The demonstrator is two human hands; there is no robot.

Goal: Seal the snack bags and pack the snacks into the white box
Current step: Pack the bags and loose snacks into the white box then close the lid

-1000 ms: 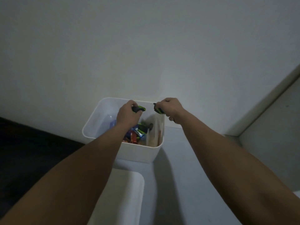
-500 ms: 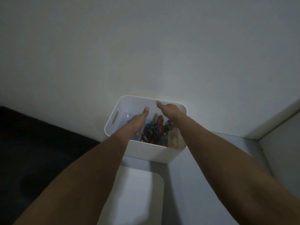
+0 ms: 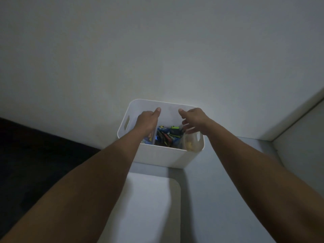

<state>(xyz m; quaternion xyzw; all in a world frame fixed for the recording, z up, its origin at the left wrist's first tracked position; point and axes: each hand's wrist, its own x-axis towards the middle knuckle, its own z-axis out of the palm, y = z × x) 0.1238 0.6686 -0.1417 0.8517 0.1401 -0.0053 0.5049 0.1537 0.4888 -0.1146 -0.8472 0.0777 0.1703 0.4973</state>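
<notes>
The white box (image 3: 161,157) stands against the wall on a pale surface, with handle slots in its left and right ends. Inside lie several snack packs (image 3: 166,135) in blue, green and dark wrappers, and a clear bag of yellowish snacks (image 3: 190,143) leans at the right end. My left hand (image 3: 148,121) hovers over the left part of the box, thumb up, its fingers reaching down inside and partly hidden. My right hand (image 3: 193,120) is above the right part, fingers spread, holding nothing.
A flat white lid or tray (image 3: 150,207) lies on the surface just in front of the box. A dark floor area (image 3: 35,155) fills the left. A white panel (image 3: 298,141) rises at the right, forming a corner with the wall.
A second ago both hands gripped a green-and-black snack pack above the box. They have let it go into the box, and the hands are now spread apart over it.
</notes>
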